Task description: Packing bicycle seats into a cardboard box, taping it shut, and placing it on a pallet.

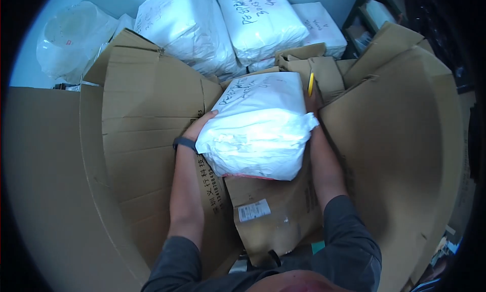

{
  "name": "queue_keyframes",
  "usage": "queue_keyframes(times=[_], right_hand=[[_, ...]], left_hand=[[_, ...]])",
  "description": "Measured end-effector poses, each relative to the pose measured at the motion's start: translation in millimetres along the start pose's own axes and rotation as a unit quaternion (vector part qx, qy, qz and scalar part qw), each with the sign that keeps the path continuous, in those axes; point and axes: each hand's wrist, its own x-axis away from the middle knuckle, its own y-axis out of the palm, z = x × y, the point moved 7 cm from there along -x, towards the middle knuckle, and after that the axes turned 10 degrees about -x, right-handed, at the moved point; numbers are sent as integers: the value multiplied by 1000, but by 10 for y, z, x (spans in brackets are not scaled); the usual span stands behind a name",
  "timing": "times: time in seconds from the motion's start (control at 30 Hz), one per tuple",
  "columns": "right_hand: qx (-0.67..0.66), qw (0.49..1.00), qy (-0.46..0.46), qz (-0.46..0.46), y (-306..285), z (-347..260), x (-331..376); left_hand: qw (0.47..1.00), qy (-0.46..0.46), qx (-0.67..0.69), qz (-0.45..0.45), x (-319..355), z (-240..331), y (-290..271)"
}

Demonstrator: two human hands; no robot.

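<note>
A bulky white plastic-wrapped package [258,125] with dark handwriting on top is between my two hands, over a large opened cardboard box [147,114]. My left hand [203,124] grips its left side, the thumb lying over the upper edge; the other fingers are mostly hidden. On the far right side, my right hand [312,100] presses against the package, its fingers largely out of sight. A slim yellow stick-like object [311,83] juts up at that hand; its kind is unclear. I cannot tell whether the package rests on something below.
Several similar white packages [260,21] are stacked beyond the box. A clear plastic bag [73,39] with something round inside sits at the far left. Tall cardboard flaps [395,120] rise on both sides. Close to me, a white label [254,210] is stuck on cardboard.
</note>
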Motion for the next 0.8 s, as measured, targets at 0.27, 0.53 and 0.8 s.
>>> queue_keyframes(times=[0.27, 0.53, 0.8], right_hand=[[275, 890, -311, -190, 144, -182, -815], [-325, 933, 43, -151, 58, -919, 706], [-32, 947, -293, -128, -32, -2208, 1482]], left_hand=[[906, 229, 154, 322, 151, -1121, 469], [790, 404, -128, 443, 367, -813, 593], [767, 330, -154, 528, 474, -364, 514]])
